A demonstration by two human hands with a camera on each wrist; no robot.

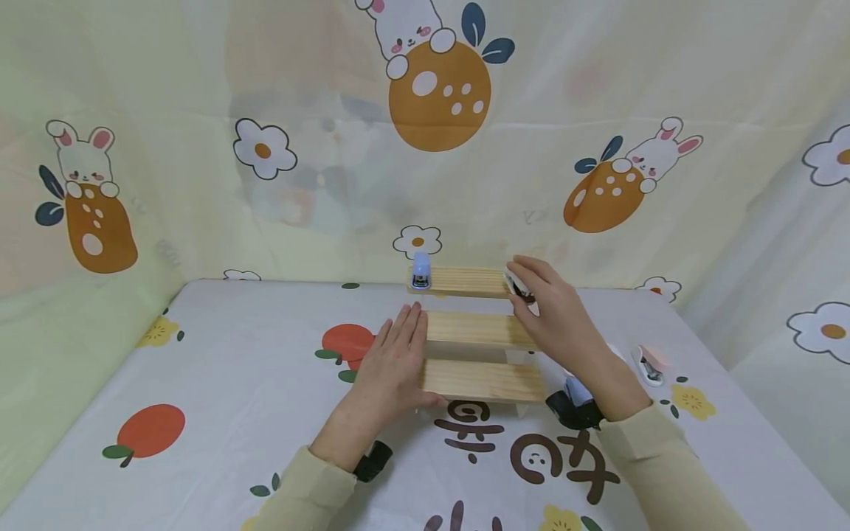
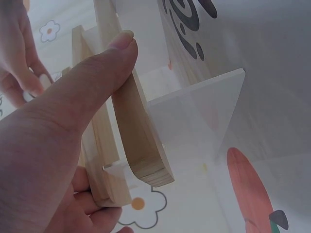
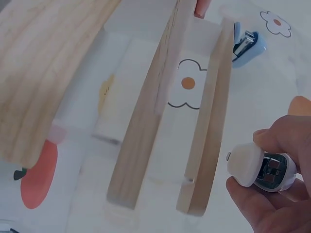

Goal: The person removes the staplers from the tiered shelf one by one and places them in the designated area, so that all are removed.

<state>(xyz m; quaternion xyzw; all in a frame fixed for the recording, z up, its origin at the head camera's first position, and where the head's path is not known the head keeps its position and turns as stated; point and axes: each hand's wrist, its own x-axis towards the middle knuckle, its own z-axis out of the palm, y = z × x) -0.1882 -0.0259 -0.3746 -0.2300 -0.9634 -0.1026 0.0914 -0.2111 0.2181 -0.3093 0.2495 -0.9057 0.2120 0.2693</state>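
Note:
A three-tier stand with wooden boards [image 1: 483,380] and clear side panels [image 2: 194,111] is on the table. My left hand [image 1: 392,365] grips its left end, the thumb over the front board and the fingers at the middle board [image 1: 478,330]. With thumb and fingers, my right hand [image 1: 564,321] pinches a small white stapler [image 3: 245,165] at the right end of the top board [image 1: 465,280]. In the right wrist view this stapler appears beside the board, its dark inner mechanism showing. A light blue stapler [image 1: 421,271] stands on the top board's left end.
A pink and white stapler [image 1: 651,365] lies on the table to the right of the stand. Something blue [image 1: 576,389] is partly hidden by my right wrist. Behind the table hangs a patterned curtain [image 1: 319,206]; the white tablecloth [image 1: 219,354] has printed fruit and flowers.

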